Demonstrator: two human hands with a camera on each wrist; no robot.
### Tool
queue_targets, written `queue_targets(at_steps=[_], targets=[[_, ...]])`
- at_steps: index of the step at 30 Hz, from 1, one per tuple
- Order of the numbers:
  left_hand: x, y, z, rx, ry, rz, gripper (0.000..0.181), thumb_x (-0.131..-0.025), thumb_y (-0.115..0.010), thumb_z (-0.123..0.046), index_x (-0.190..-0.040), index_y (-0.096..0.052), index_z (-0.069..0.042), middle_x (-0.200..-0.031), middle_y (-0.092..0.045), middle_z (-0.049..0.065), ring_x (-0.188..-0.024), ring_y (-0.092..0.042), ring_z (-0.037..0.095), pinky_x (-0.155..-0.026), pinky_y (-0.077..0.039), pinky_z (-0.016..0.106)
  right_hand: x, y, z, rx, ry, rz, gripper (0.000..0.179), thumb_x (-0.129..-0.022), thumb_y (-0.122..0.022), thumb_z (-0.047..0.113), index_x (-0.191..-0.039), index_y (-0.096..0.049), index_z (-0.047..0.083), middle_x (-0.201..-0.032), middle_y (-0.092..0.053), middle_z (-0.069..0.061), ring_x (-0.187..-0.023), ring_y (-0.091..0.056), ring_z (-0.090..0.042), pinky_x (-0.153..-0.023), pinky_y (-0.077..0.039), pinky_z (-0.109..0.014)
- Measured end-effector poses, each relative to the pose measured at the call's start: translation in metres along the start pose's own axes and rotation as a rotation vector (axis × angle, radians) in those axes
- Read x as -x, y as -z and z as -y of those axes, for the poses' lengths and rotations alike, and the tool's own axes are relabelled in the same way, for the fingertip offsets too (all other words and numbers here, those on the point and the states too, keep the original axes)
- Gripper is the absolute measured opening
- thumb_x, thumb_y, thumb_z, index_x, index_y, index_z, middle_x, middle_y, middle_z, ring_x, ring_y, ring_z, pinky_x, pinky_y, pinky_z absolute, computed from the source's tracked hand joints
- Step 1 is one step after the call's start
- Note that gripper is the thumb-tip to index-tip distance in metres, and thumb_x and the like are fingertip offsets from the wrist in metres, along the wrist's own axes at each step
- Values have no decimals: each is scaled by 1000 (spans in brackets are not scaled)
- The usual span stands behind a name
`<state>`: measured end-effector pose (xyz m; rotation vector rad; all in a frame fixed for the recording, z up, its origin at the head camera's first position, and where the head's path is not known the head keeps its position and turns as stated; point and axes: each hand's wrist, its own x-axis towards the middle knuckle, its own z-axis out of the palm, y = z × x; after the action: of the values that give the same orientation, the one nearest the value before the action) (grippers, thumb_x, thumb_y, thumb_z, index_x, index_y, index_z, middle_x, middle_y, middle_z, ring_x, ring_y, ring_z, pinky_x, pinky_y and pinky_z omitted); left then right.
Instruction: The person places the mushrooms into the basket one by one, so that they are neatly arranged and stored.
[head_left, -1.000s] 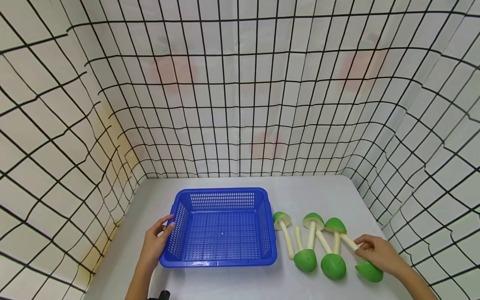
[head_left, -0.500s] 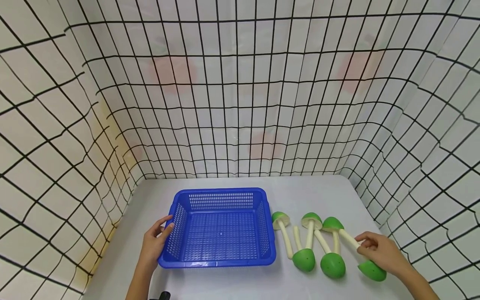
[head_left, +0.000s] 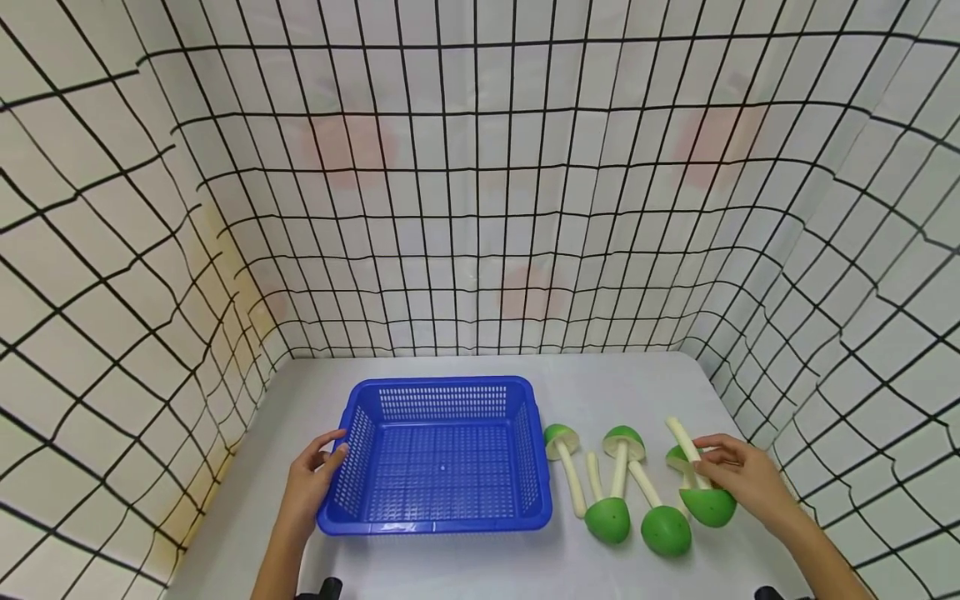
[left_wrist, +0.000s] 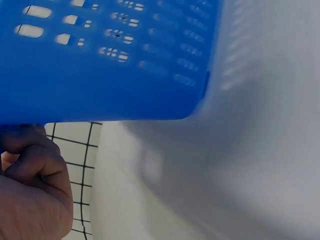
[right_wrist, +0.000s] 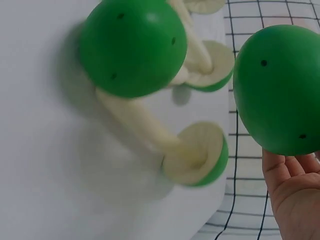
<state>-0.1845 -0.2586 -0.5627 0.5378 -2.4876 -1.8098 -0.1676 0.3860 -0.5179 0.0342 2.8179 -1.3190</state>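
My left hand grips the left rim of a blue plastic basket, thumb over the edge. Its fingers curl beneath the rim in the left wrist view, where the basket's slotted wall fills the top. With my right hand I hold a toy mushroom by its pale stem, above the table. Its green cap hides part of that hand in the right wrist view. Behind the held mushroom, another green-capped mushroom is partly covered.
Several more mushrooms lie right of the basket, among them one beside its wall and one with its cap toward me. The white table is enclosed by walls of black netting over white sheeting.
My right hand has lifted the mushroom and moved it left and away from me; its stem now points more directly toward the back. My left hand and the basket have stayed put.
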Motion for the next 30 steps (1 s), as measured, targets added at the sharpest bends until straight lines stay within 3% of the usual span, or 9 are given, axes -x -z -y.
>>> queue_targets(at_steps=[6,11,16,23,30], targets=[[1,-5,4,19,-12,-2,43,-99,-46,-51,-135,-52,-29,-112,-57,14,-90,-56,22,-68,-49,27,-9,-12,4,-97,-11,19,49,-92,-67,31,-131,-54,4,-101,-70,-12,-78,-70,-10,-65,-57,-28],[0,-8,6,12,-12,-14,42,-98,-48,-51,-134,-53,-29,-104,-56,11,-85,-55,22,-65,-48,26,-17,-23,20,-124,-36,11,52,-91,-68,37,-130,-54,7,-102,-71,-10,-77,-68,-11,-66,-56,-28],[1,-8,3,25,-12,-12,40,-98,-50,-49,-133,-54,-28,-101,-56,11,-81,-55,20,-64,-48,26,-28,-36,37,-136,3,2,49,-92,-67,37,-130,-55,9,-106,-70,-13,-76,-66,-12,-65,-56,-28],[1,-4,-1,10,-14,15,39,-99,-49,-45,-133,-52,-25,-106,-60,14,-84,-57,21,-65,-49,27,-38,-59,59,-205,19,23,47,-92,-67,34,-129,-55,10,-109,-69,-15,-85,-69,-19,-68,-57,-29],[1,-7,-1,12,-8,0,43,-97,-50,-50,-133,-52,-26,-105,-60,14,-82,-58,21,-64,-49,26,-44,-77,78,-260,25,40,44,-90,-69,32,-126,-56,10,-105,-68,-15,-83,-68,-16,-72,-57,-27]])
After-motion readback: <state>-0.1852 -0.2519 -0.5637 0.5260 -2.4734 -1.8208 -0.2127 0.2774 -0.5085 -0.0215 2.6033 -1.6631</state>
